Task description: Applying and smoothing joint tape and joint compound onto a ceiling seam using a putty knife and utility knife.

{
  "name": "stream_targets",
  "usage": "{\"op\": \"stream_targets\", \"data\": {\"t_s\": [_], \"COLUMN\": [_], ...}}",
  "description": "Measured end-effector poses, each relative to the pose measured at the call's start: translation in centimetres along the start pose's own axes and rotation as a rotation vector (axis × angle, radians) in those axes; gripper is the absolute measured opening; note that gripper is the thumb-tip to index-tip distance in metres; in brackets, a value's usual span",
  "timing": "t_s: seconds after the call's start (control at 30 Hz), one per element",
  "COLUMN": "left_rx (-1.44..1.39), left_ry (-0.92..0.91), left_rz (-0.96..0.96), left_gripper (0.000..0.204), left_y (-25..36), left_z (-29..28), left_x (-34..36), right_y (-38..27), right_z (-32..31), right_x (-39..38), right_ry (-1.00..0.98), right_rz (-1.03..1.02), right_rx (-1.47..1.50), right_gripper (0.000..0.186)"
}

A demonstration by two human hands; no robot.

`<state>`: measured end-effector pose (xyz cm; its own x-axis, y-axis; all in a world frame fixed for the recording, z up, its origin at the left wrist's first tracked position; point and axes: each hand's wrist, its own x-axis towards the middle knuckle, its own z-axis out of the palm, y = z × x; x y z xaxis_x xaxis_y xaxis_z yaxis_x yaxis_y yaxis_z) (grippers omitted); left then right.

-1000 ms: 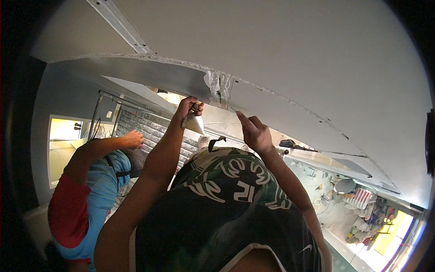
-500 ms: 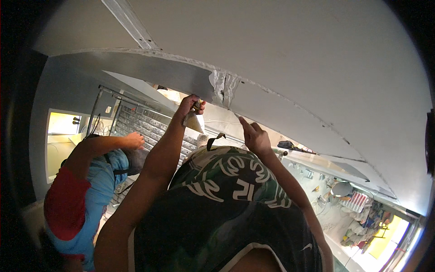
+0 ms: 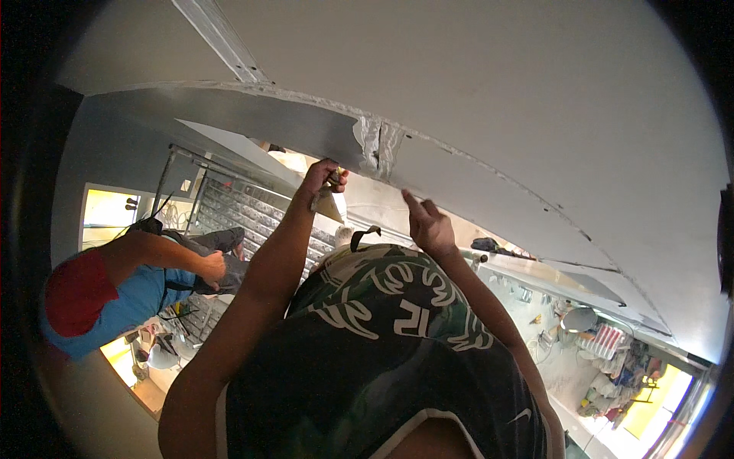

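My left hand (image 3: pixel 320 177) is closed around the handle of a putty knife (image 3: pixel 330 206), whose wide pale blade hangs downward. It is just below the lower edge of a grey-white panel (image 3: pixel 306 115). On that panel a vertical joint (image 3: pixel 380 147) is smeared with whitish filler and shows a dark gap. To the right of the joint and below it, my right hand (image 3: pixel 432 228) is raised, its forefinger stretched upward and the other fingers curled. Whatever the curled fingers may hold cannot be made out.
A flat ceiling board (image 3: pixel 474 84) spans overhead, with a filled strip (image 3: pixel 218 38) at upper left. At left, a co-worker in a blue and red shirt (image 3: pixel 130 298) is beside metal scaffolding (image 3: pixel 170 172). Far below right lie piled materials (image 3: pixel 612 382) and a round pan (image 3: pixel 579 319).
The co-worker has shifted left and lowered the visible arm, uncovering more of the floor below. My right forefinger looks straighter; my left hand and the putty knife have barely moved.
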<state>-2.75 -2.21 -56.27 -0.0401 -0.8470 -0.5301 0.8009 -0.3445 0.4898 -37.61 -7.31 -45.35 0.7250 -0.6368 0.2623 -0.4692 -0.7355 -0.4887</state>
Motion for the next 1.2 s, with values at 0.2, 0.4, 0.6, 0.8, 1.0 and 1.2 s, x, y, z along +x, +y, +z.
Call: {"op": "stream_targets", "data": {"t_s": [0.2, 0.4, 0.6, 0.8, 1.0, 1.2], "left_rx": [-0.013, 0.029, -0.001, 0.087, 0.006, 0.099], "left_ry": [-0.106, -0.03, -0.053, 0.023, 0.005, 0.021], "left_rz": [-0.001, 0.073, -0.013, 0.093, 0.025, 0.036], "left_gripper": [0.019, 0.033, 0.021, 0.035, 0.023, 0.039], "left_y": [0.3, -0.1, 0.4, -0.5, -0.2, -0.1], "left_z": [-0.2, 1.3, 0.3, 0.4, 1.3, 1.2], "left_x": [0.0, -0.4, -0.1, -0.4, -0.7, -0.6], "right_y": [-0.7, -0.8, -1.1, -0.8, -1.4, -0.5], "right_z": [-1.4, -3.2, -2.0, -0.9, -2.9, -1.6], "right_x": [-2.1, 2.3, 1.7, -1.6, 1.2, 1.3], "right_ry": [-0.063, 0.186, 0.201, -0.032, 0.184, 0.238], "right_rz": [0.0, -0.151, -0.082, 0.054, -0.088, -0.141], "right_rx": [0.156, 0.008, -0.016, 0.051, 0.116, 0.037], "right_gripper": [0.054, 0.048, 0.049, 0.048, 0.047, 0.048]}}
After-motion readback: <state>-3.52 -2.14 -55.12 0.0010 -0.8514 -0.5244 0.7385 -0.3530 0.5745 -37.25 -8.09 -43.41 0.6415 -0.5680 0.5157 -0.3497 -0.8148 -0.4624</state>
